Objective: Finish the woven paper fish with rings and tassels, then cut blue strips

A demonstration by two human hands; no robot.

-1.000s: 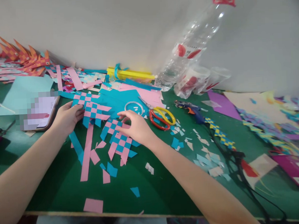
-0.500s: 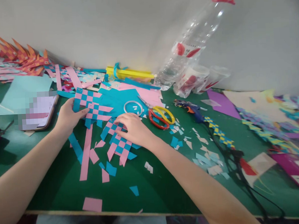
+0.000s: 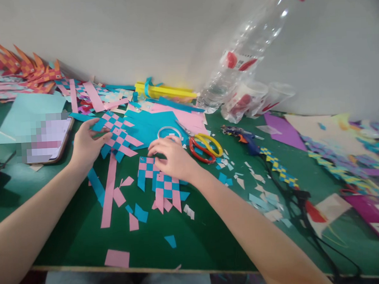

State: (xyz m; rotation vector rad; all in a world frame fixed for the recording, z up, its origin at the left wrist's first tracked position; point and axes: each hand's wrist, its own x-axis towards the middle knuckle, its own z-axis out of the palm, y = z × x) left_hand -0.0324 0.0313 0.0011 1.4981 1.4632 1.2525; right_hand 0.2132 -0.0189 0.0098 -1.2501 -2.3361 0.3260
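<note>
My left hand (image 3: 89, 142) pinches the left edge of a pink-and-blue woven paper fish (image 3: 121, 135), a checkered piece with small eye dots and loose strip ends. It seems to be two overlapping pieces. My right hand (image 3: 174, 159) curls its thumb and fingers over the upper edge of a second woven paper fish (image 3: 163, 183), also checkered pink and blue, its pointed tails toward me. Its fingers hide part of that fish. A long pink paper strip (image 3: 109, 197) and a blue strip (image 3: 96, 187) lie below my left hand.
Red-and-yellow-handled scissors (image 3: 205, 147) and a clear ring (image 3: 169, 132) lie behind my right hand. A glue gun (image 3: 246, 141) with a black cord is to the right. At the wall stand a tilted plastic bottle (image 3: 233, 67) and wrapped cups (image 3: 246, 98). A phone (image 3: 51, 138) lies left.
The right-hand fish has turned and shifted right, its tails now pointing straight toward me. My right hand moved slightly right with it. The left-hand fish has tilted clockwise.
</note>
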